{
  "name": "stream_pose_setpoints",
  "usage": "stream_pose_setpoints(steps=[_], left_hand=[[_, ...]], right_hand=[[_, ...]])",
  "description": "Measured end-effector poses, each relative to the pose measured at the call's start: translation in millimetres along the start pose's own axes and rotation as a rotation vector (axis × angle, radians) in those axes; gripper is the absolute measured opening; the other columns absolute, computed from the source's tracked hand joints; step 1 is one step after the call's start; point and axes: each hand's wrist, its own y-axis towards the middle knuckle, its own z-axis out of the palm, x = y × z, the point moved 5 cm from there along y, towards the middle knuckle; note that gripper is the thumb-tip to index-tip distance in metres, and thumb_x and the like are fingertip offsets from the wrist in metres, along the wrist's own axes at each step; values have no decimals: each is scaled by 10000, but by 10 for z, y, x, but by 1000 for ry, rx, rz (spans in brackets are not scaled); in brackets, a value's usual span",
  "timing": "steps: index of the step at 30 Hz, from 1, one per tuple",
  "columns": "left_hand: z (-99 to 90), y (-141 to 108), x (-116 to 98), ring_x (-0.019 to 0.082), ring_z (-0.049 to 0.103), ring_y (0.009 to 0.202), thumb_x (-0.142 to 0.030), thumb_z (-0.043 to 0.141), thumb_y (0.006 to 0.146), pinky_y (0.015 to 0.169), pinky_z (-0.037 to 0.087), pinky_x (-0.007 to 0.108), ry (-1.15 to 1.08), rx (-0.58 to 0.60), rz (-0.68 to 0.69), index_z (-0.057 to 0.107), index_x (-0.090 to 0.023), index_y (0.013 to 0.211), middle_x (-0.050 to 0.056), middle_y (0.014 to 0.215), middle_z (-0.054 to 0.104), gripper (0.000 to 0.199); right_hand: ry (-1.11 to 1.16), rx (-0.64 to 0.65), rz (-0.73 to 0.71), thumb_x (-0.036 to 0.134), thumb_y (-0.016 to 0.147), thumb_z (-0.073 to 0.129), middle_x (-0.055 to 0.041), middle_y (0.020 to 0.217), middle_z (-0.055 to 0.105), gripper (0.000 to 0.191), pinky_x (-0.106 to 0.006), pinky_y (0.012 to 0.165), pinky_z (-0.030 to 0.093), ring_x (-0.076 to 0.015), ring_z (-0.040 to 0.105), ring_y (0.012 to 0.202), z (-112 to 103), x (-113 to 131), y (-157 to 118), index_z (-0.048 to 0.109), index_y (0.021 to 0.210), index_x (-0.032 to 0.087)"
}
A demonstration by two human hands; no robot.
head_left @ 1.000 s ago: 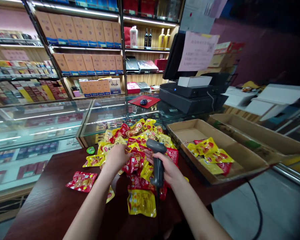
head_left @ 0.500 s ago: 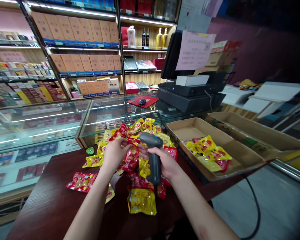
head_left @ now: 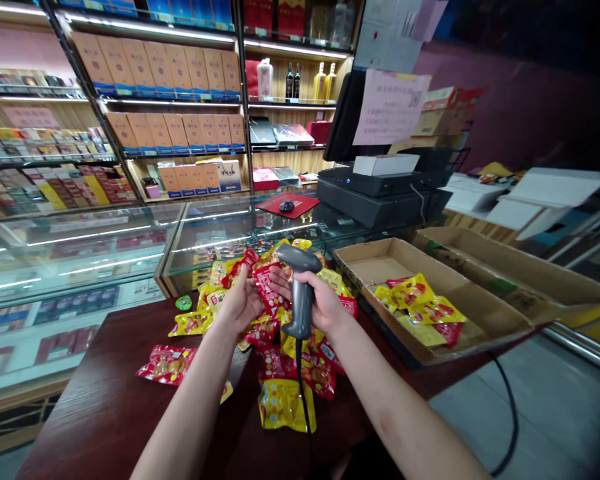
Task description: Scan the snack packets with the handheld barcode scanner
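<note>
"What is held in the right hand point(head_left: 325, 307)?"

"A barcode scanner point(head_left: 303, 303) is gripped by its handle there, and its black cable point(head_left: 299, 363) is draped over a yellow snack packet point(head_left: 279, 403) at the near side of the pile."

"And the left hand point(head_left: 240, 307)?"

"It is held open, with the fingers spread. A red snack packet point(head_left: 267, 290) is framed upright between the two hands, and its right edge is met by the right hand's outstretched fingers (whether it is also touched by the left hand cannot be told)."

"Where is the pile of snack packets point(head_left: 213, 297) to be found?"

"It is heaped on the dark red table point(head_left: 105, 380), around and beneath both hands. One red-and-clear packet point(head_left: 163, 365) is set apart on the left."

"Is anything placed to the right?"

"A cardboard tray point(head_left: 373, 260) is seen there, with a few yellow and red packets point(head_left: 417, 300) laid inside."
</note>
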Motion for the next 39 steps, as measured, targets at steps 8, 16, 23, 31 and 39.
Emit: stream_pose_setpoints(steps=[8, 16, 23, 31, 39], left_hand=[[-125, 14, -25, 107, 617, 572, -230, 748, 710, 510, 494, 181, 219, -3, 16, 672, -107, 829, 56, 728, 681, 188], [-274, -21, -231, 143, 654, 693, -261, 747, 710, 624, 553, 245, 237, -91, 59, 674, -129, 859, 67, 821, 705, 213], [-306, -21, -190, 149, 650, 696, -336, 766, 683, 649, 553, 275, 324, -78, 7, 680, -146, 863, 56, 816, 698, 275], [-320, -2, -127, 128, 630, 673, -382, 782, 648, 587, 522, 227, 396, -101, -18, 663, -152, 813, 37, 790, 685, 306], [-362, 23, -111, 107, 607, 628, -367, 796, 631, 534, 502, 195, 377, -111, -11, 643, -149, 755, 20, 736, 660, 294]], right_hand=[[-285, -103, -95, 161, 716, 623, -91, 1030, 681, 226, -358, 744, 589, -238, 678, 933, 10, 29, -286, 583, 938, 157], [-772, -125, 17, 366, 781, 607, -12, 708, 631, 276, -269, 442, 520, -147, 626, 500, 33, -355, -812, 511, 966, 186], [-915, -158, -29, 381, 808, 578, 33, 579, 547, 219, -272, 434, 508, -143, 576, 449, -112, -635, -954, 497, 919, 211], [-931, -134, -50, 388, 829, 552, 11, 686, 573, 253, -300, 487, 552, -145, 599, 489, -141, -705, -971, 497, 1000, 210], [-921, -140, -37, 398, 824, 558, 18, 660, 570, 240, -295, 483, 553, -145, 598, 482, -162, -737, -975, 493, 965, 214]])
